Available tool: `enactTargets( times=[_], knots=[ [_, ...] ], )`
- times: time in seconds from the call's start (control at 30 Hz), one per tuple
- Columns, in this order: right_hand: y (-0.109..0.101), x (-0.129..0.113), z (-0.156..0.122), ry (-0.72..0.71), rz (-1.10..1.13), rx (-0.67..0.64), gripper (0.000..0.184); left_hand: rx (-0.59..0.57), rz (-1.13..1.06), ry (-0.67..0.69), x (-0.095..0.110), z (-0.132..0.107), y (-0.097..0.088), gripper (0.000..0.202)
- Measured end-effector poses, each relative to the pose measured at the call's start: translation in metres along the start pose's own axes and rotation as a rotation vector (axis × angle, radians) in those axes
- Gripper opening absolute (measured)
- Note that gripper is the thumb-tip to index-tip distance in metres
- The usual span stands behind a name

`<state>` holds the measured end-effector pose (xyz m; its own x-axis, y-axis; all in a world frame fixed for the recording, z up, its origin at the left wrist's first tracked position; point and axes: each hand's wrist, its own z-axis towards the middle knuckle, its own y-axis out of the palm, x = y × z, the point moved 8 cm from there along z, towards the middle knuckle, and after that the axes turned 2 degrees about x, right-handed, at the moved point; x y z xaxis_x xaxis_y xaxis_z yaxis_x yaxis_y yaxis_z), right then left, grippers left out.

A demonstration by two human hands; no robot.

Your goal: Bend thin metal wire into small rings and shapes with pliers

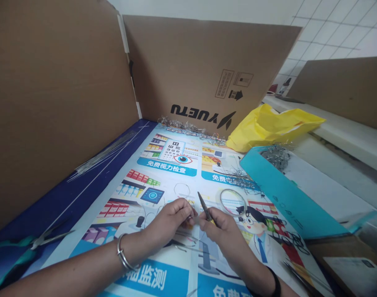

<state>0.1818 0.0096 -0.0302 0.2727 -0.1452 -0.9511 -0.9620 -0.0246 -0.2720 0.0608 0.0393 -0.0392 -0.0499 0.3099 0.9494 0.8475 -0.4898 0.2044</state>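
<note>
My left hand (171, 218) is pinched shut on a thin piece of wire at the middle of the printed poster (163, 165). A silver bangle sits on that wrist. My right hand (221, 229) is closed round small pliers (204, 207) whose dark tip points up and away, close to the left fingertips. The two hands almost touch. A bent wire ring (182, 189) lies just beyond them, and a clear tape roll (233, 202) lies to the right of the pliers.
Cardboard walls (52, 95) stand left and behind. Long straight wires (104, 154) lie on the blue surface at left, tongs or scissors (47, 238) lower left. A teal box lid (284, 194) with wire scraps and a yellow bag (275, 123) sit right.
</note>
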Motion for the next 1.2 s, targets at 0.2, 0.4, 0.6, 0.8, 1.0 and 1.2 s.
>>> enactTargets(
  times=[0.2,0.4,0.6,0.8,1.0,1.2],
  knots=[
    [0.000,0.004,0.000,0.012,0.038,-0.015,0.019,0.007,-0.106,0.009,0.002,0.000,0.001,0.028],
    [0.000,0.002,0.001,0.000,0.019,-0.005,0.018,0.031,-0.056,0.000,0.002,0.001,-0.002,0.027],
    [-0.001,-0.003,0.001,-0.027,0.001,0.004,0.020,0.041,-0.016,0.033,0.006,0.001,-0.002,0.026],
    [0.000,0.000,0.001,0.005,0.015,0.001,0.017,0.040,0.043,0.061,0.006,0.002,-0.004,0.024],
    [0.001,0.000,0.001,-0.003,0.005,-0.021,0.016,0.072,0.061,0.056,0.008,0.000,-0.006,0.025],
    [-0.003,-0.005,0.001,-0.063,-0.267,0.003,0.013,0.120,0.016,0.104,0.014,0.000,-0.011,0.025]
  ],
)
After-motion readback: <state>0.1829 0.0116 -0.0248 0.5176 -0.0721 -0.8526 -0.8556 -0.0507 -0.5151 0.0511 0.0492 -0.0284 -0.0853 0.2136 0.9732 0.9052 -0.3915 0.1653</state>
